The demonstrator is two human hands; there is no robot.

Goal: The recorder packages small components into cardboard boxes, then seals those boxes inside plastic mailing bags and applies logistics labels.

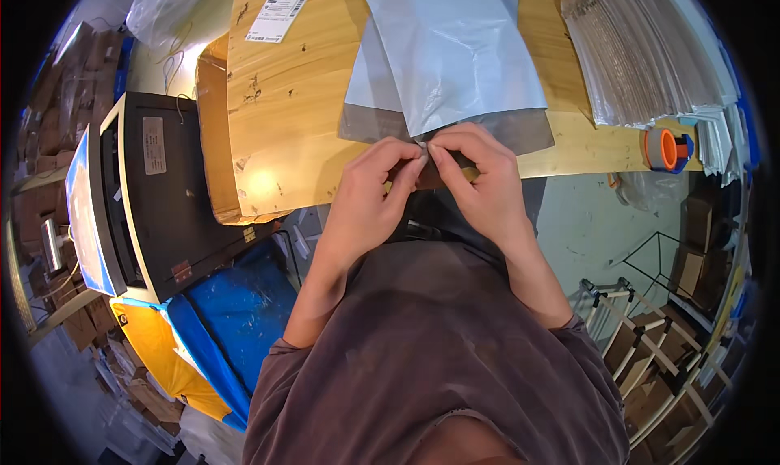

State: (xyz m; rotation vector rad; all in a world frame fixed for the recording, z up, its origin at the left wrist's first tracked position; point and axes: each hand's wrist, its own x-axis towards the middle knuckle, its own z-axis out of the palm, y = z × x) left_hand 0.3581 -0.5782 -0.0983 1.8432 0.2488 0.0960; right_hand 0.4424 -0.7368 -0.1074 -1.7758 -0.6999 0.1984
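A pale plastic mailing bag (447,51) lies on the wooden table, its near end drawn to a narrow corner at the front edge. My left hand (370,189) pinches that corner between thumb and finger. Right beside it, my right hand (487,181) pinches the same spot, and the fingertips of both hands nearly touch. The bit of film between them is small and mostly hidden. Under this bag another mailing bag (366,83) lies flat, with a dark grey strip (520,130) along its near edge.
A stack of padded envelopes (634,59) stands at the table's right, with an orange-cored tape roll (665,149) by the front edge. A printed label (281,10) lies on the table (284,99) at far left. A dark cabinet (175,189) and blue-yellow bag (236,311) stand to the left.
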